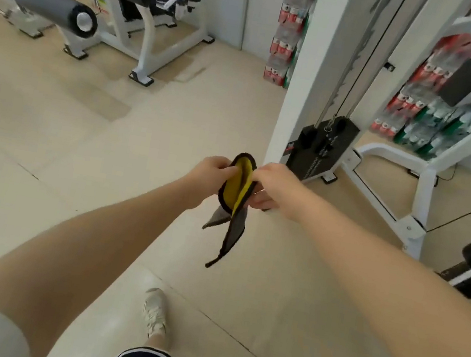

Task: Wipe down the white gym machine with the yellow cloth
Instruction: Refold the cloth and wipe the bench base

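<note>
Above the beige tiled floor [49, 131], in front of the person, both hands hold the yellow cloth [237, 185] in the air. The left hand [211, 174] pinches its left edge with curled fingers, and the right hand [273, 187] grips the right edge the same way. The cloth hangs folded, yellow inside, grey outside, with a dark border. The white gym machine [312, 66] stands just beyond the hands, its black weight stack [320, 149] at the base.
</note>
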